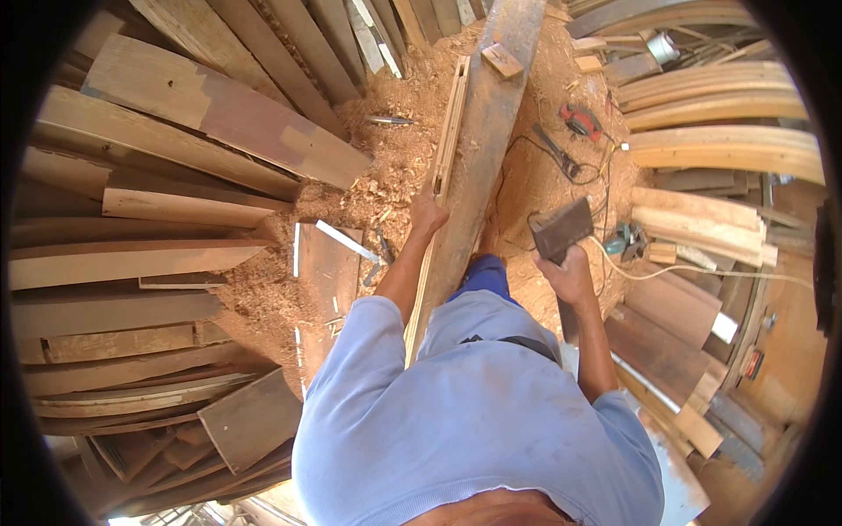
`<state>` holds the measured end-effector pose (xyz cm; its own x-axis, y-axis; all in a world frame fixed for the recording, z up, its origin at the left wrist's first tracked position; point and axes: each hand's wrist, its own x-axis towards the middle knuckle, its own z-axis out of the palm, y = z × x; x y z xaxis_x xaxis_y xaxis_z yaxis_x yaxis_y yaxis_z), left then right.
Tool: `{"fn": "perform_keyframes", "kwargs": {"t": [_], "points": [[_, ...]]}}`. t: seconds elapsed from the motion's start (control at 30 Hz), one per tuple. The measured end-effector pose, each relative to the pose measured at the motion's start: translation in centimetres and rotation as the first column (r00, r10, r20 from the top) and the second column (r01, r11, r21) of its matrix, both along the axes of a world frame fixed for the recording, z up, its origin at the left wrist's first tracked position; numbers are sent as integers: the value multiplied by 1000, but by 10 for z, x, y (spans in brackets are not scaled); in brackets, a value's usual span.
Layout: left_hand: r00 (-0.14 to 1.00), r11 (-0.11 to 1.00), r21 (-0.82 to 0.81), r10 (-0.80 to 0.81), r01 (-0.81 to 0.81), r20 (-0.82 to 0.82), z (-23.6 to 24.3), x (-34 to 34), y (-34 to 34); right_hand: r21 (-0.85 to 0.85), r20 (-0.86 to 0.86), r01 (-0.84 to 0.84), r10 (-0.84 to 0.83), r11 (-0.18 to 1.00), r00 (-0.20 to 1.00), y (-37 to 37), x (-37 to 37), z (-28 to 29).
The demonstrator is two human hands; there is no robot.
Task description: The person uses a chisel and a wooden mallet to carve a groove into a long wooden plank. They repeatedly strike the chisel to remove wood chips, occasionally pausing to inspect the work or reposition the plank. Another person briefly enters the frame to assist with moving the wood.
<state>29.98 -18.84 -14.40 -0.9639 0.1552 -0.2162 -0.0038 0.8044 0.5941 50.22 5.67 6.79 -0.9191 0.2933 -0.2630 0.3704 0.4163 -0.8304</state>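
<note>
My left hand (427, 216) is closed around a long, narrow wooden piece (449, 127) with a groove or slots cut along it. That piece lies lengthwise along the left edge of a broad, worn plank (482, 145) and runs back beside my hip. In my right hand (570, 272), raised to the right of the plank, is a dark wooden mallet (562, 228). I grip it close under its block-shaped head, and its handle points back along my forearm. A small wood block (502, 60) rests on the plank's far end.
Wood shavings (263, 307) cover the floor. Boards (140, 254) are stacked along the left, and pale timbers (702, 145) on the right. Near the right stack lie a red power tool (581, 121), a green power tool (624, 239) and a cable (702, 276). A chisel-like tool (391, 120) lies left of the plank.
</note>
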Motion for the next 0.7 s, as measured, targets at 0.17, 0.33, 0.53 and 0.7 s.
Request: {"fn": "perform_keyframes", "kwargs": {"t": [0.17, 0.33, 0.53, 0.7], "points": [[996, 1000, 0, -23, 23, 88, 8, -23, 22, 116, 136, -161, 145, 980, 980, 20, -163, -31], [969, 998, 22, -60, 56, 238, 32, -22, 14, 10, 8, -115, 115, 993, 993, 19, -278, -121], [791, 880, 337, 67, -334, 608, 21, -78, -17, -144, 144, 110, -89, 983, 986, 25, -343, -186], [799, 895, 186, 248, -405, 547, -49, -155, -28, -112, 288, 231, -191, 966, 939, 41, -357, -210]]}}
